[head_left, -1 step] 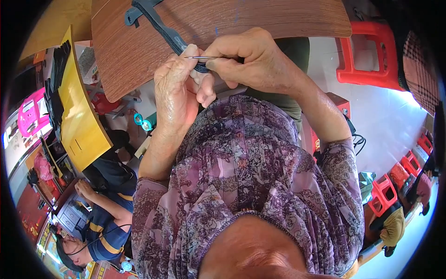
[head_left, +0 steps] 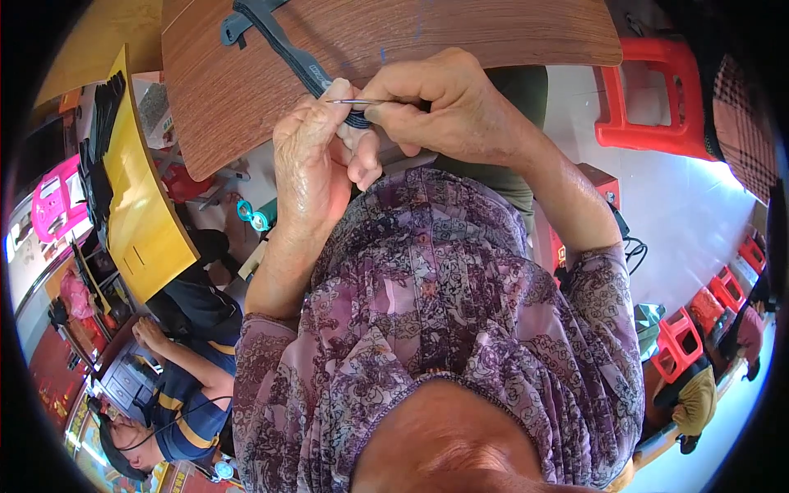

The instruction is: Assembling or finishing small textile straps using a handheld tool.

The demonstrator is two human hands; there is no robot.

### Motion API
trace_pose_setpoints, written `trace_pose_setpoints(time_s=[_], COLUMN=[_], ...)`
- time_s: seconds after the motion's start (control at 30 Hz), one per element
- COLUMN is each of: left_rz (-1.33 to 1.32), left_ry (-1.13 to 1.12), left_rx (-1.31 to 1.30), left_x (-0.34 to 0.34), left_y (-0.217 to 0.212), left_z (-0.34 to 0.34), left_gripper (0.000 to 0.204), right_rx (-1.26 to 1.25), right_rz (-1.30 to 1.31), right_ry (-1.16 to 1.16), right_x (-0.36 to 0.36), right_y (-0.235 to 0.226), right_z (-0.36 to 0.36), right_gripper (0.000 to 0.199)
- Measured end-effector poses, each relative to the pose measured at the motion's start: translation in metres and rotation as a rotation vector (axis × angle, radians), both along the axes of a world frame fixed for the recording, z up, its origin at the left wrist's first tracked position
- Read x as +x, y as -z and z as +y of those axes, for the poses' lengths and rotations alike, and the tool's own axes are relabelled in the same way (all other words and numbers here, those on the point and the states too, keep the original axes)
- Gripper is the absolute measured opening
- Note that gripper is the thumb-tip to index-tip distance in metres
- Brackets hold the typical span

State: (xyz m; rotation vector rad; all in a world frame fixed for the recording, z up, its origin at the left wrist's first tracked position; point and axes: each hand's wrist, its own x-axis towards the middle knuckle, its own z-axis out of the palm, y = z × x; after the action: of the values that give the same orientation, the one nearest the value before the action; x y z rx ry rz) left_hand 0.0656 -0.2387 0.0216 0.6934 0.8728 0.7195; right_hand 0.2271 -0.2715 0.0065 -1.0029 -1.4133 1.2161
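Observation:
My left hand [head_left: 312, 148] is closed on a dark grey strap [head_left: 297, 62], its fingers curled and its thumb pointing up. From this hand the strap runs up and left over the brown table, to a wider grey end piece [head_left: 234, 29]. My right hand [head_left: 444, 107] pinches a thin, shiny, pointed metal tool [head_left: 355, 101] between thumb and forefinger. The tool's tip lies at my left thumb, just above the strap's banded dark part [head_left: 357, 120]. Whether the tip touches the strap, I cannot tell.
The wood-grain table [head_left: 230, 107] lies in front of me. Left of it stands a yellow board [head_left: 148, 197] with dark strips beside it. A seated person [head_left: 185, 403] is at lower left. Red stools [head_left: 653, 99] stand at right; more people are farther off.

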Motion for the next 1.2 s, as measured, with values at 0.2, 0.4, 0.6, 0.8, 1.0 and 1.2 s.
trace_pose_setpoints(time_s=[0.2,0.4,0.6,0.8,1.0,1.2], left_rz=[0.031,0.272,0.292,0.324,0.257,0.273], left_ry=[0.071,0.187,0.344,0.449,0.502,0.372], left_rx=[0.061,0.267,0.250,0.271,0.113,0.150], left_x=[-0.001,-0.012,-0.028,-0.033,-0.036,-0.025], left_y=[0.001,-0.009,-0.033,-0.033,-0.029,-0.027], left_z=[0.001,0.002,-0.006,-0.009,-0.003,-0.008], left_gripper=[0.031,0.029,0.025,0.023,0.024,0.026], right_rx=[0.226,0.242,0.246,0.227,-0.389,-0.337], right_rz=[-0.165,-0.226,-0.055,-0.112,0.488,0.370], right_ry=[0.214,0.390,0.290,0.316,0.085,0.072], right_x=[-0.010,-0.020,-0.029,-0.033,-0.024,-0.022], right_y=[0.005,0.002,-0.009,-0.003,-0.010,-0.017], right_z=[0.000,-0.011,-0.026,-0.031,-0.025,-0.029], right_gripper=[0.008,0.006,0.005,0.004,0.007,0.008])
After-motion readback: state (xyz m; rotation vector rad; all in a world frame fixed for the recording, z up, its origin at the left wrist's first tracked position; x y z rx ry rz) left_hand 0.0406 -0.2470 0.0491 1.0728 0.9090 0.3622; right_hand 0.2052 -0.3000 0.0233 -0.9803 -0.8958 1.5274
